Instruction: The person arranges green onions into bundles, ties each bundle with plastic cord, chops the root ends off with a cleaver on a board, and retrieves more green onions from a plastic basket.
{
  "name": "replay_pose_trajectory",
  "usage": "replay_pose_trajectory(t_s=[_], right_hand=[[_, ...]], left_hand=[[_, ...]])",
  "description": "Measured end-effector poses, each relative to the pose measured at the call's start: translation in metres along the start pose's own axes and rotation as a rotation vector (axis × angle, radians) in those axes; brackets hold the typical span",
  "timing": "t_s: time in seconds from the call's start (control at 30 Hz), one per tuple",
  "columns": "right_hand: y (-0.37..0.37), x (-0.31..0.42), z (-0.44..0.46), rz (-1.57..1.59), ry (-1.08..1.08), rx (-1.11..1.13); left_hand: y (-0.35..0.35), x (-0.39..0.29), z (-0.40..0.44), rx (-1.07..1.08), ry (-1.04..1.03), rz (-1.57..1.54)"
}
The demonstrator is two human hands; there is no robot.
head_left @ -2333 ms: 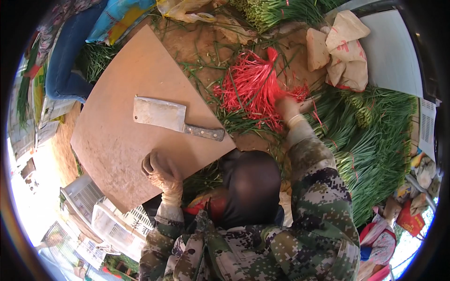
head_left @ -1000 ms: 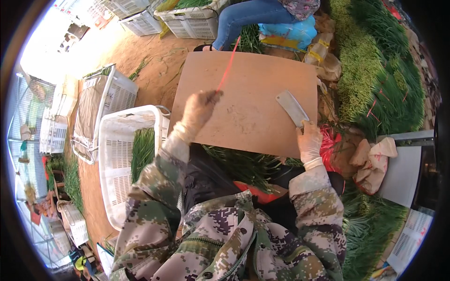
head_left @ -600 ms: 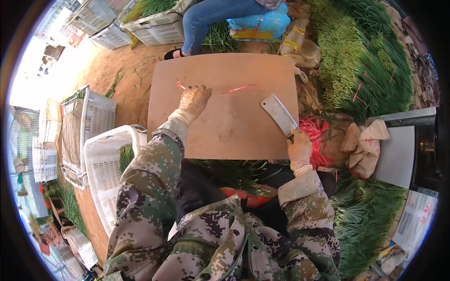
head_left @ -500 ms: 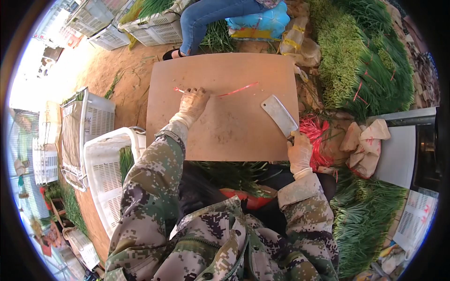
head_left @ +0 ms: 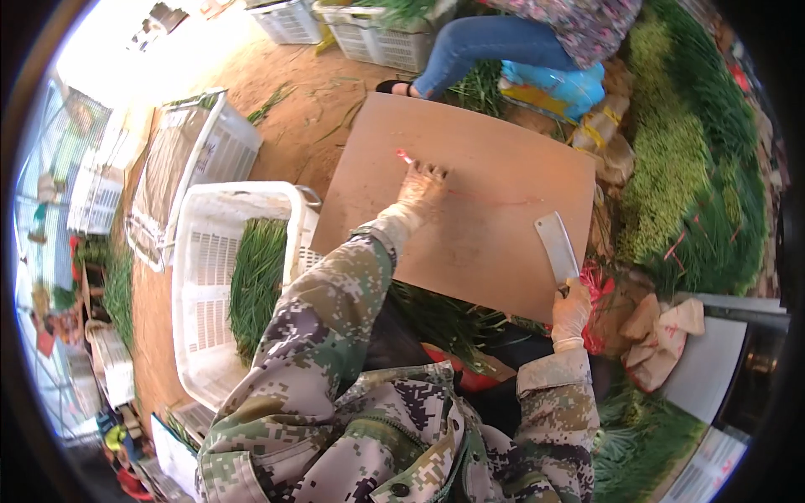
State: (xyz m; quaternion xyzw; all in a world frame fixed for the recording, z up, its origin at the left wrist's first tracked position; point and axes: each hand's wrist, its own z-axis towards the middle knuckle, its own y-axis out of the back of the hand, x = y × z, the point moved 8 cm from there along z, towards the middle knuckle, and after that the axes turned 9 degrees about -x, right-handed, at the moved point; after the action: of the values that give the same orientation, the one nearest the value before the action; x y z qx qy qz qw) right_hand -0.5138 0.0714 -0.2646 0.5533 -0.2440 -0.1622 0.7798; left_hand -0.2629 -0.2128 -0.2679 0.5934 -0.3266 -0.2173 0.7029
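A brown board (head_left: 470, 243) lies tilted in front of me. On its upper left part rests my left hand (head_left: 422, 189), gloved, fingers bent and pressed on a thin red strip (head_left: 403, 156). The strip runs on to the right across the board. My right hand (head_left: 571, 308), also gloved, is closed on the handle of a cleaver (head_left: 557, 248), whose blade lies at the board's right edge. Beside that hand is a bundle of red strips (head_left: 595, 302), partly hidden. Green stalks (head_left: 449, 323) show below the board's near edge.
A white basket (head_left: 193, 289) with green stalks stands at the left, another crate (head_left: 225, 151) behind it. A seated person in jeans (head_left: 495, 46) is beyond the board. Piled green stalks (head_left: 662, 176) and a paper bag (head_left: 667, 344) are at the right.
My right hand left the red bundle and took the cleaver handle. My left hand first held up a red strip, then laid it on the board. The view has since turned, shifting the board right.
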Motion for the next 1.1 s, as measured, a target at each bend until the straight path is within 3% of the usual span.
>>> replay_pose_trajectory(t_s=[0.03, 0.07, 0.1, 0.13, 0.2, 0.23, 0.27, 0.33, 0.37, 0.4, 0.47, 0.53, 0.6, 0.67, 0.77, 0.8, 0.87, 0.93, 1.0, 1.03, 1.07, 1.1], right_hand=[[0.000, 0.004, -0.001, -0.020, -0.010, 0.018], [-0.001, -0.012, -0.008, -0.044, -0.050, 0.048], [-0.010, -0.018, -0.003, -0.055, -0.026, 0.086], [-0.013, -0.027, -0.004, -0.081, -0.014, 0.119], [0.013, 0.004, 0.001, -0.008, 0.094, 0.031], [0.033, 0.017, -0.002, 0.024, 0.014, -0.032], [0.044, 0.035, 0.003, 0.058, -0.059, -0.105], [0.028, 0.043, -0.002, 0.029, 0.050, -0.169], [0.013, 0.098, -0.020, 0.201, 0.099, 0.043], [-0.007, 0.098, -0.030, 0.386, 0.061, 0.296], [-0.023, 0.189, -0.050, 0.542, -0.090, 0.608], [-0.010, 0.245, -0.065, 0.795, -0.243, 0.667], [-0.010, 0.322, -0.073, 0.826, -0.011, 0.727], [-0.016, 0.417, -0.089, 0.678, 0.327, 0.695], [-0.034, 0.470, -0.105, 0.728, 0.289, 0.600], [-0.052, 0.484, -0.106, 0.810, 0.196, 0.615], [-0.110, 0.509, -0.119, 0.513, 0.122, 0.765], [-0.113, 0.521, -0.121, 0.547, 0.107, 0.804], [-0.111, 0.536, -0.126, 0.558, 0.038, 0.752], [-0.069, 0.556, -0.122, 0.503, 0.086, 0.660], [-0.088, 0.556, -0.121, 0.497, 0.075, 0.655], [-0.111, 0.556, -0.115, 0.426, 0.129, 0.494]], left_hand=[[-0.008, 0.004, -0.001, -0.139, 0.077, -0.014], [-0.017, 0.004, 0.003, -0.073, 0.095, -0.119], [0.012, -0.011, -0.007, -0.204, 0.141, 0.037], [0.072, -0.009, -0.034, -0.032, 0.142, -0.136], [0.130, -0.028, -0.090, -0.199, 0.047, -0.486], [0.144, -0.011, -0.119, -0.289, 0.077, -0.568], [0.168, 0.016, -0.169, -0.351, 0.241, -0.807], [0.161, 0.038, -0.215, -0.381, 0.448, -0.915], [0.158, 0.084, -0.290, -0.471, 0.594, -0.923], [0.161, 0.091, -0.314, -0.482, 0.689, -0.908], [0.118, 0.128, -0.437, -0.471, 1.043, -0.808], [0.113, 0.136, -0.480, -0.465, 1.077, -0.622], [0.105, 0.134, -0.533, -0.246, 1.245, -0.586], [0.069, 0.097, -0.581, -0.126, 1.246, -0.657], [0.049, 0.080, -0.600, -0.125, 1.328, -0.920], [0.058, 0.074, -0.596, -0.167, 1.321, -0.855], [0.062, 0.070, -0.592, -0.265, 1.288, -0.729], [0.061, 0.073, -0.595, -0.198, 1.323, -0.814], [0.063, 0.080, -0.597, -0.226, 1.319, -0.884], [0.062, 0.082, -0.597, -0.254, 1.312, -0.944], [0.059, 0.088, -0.599, -0.247, 1.302, -0.953], [0.048, 0.095, -0.607, -0.320, 1.423, -1.128]])
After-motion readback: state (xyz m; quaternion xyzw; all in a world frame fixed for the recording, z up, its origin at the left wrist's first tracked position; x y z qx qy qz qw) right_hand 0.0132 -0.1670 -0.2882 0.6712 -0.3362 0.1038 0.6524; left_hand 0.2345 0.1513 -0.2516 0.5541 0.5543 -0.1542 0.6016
